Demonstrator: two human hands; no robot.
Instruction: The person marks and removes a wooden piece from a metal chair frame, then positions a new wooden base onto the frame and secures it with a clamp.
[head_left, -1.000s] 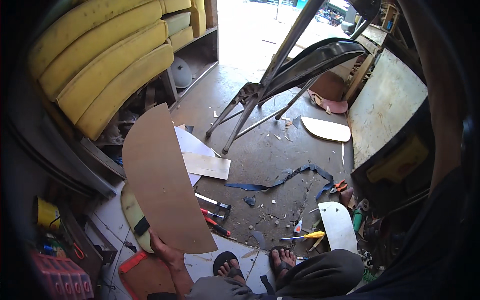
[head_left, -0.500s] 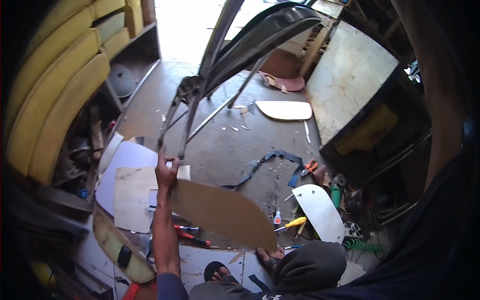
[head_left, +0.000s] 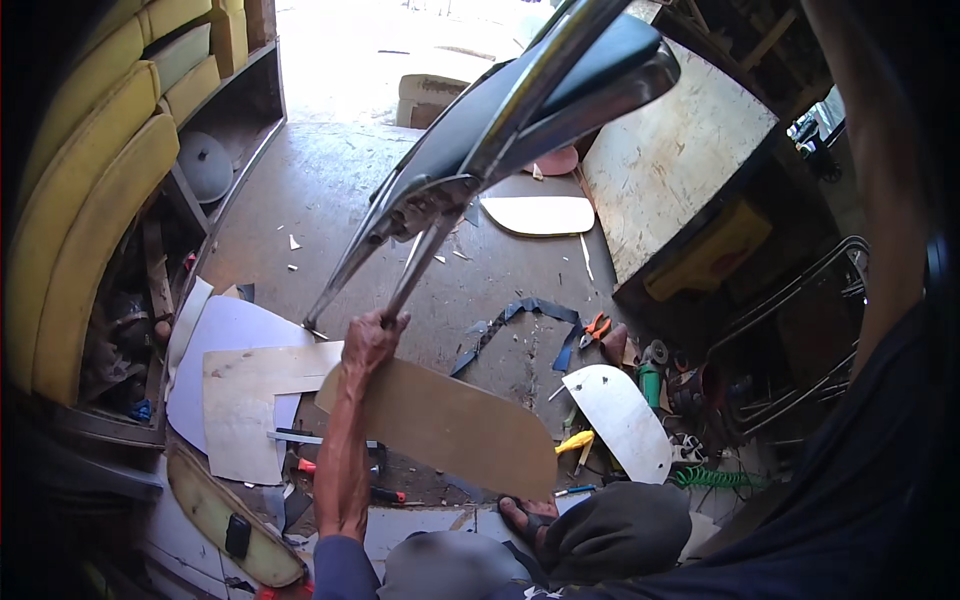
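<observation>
My left hand (head_left: 370, 342) is closed round the lower end of a metal leg of a folding chair (head_left: 440, 185). The chair hangs tilted in the air, its dark padded panel (head_left: 570, 85) toward the upper right and a second leg tip pointing down to the left. My right arm (head_left: 885, 170) reaches up along the right side; its hand is out of the picture. Just below my left hand lies a brown rounded board (head_left: 450, 425), slanting toward my foot. Whether my left wrist touches that board, I cannot tell.
Yellow foam pads (head_left: 95, 230) fill a rack at left. Cut sheets (head_left: 235, 400), a white rounded panel (head_left: 620, 425), orange-handled pliers (head_left: 597, 326), a yellow-handled screwdriver (head_left: 575, 442) and a green grinder (head_left: 651, 375) lie on the floor. A pale panel (head_left: 540, 215) lies farther off.
My left hand has gone from extended fingers beside the chair's leg to a closed grip on it. The chair has swung and turned, its padded panel now more toward the upper right.
</observation>
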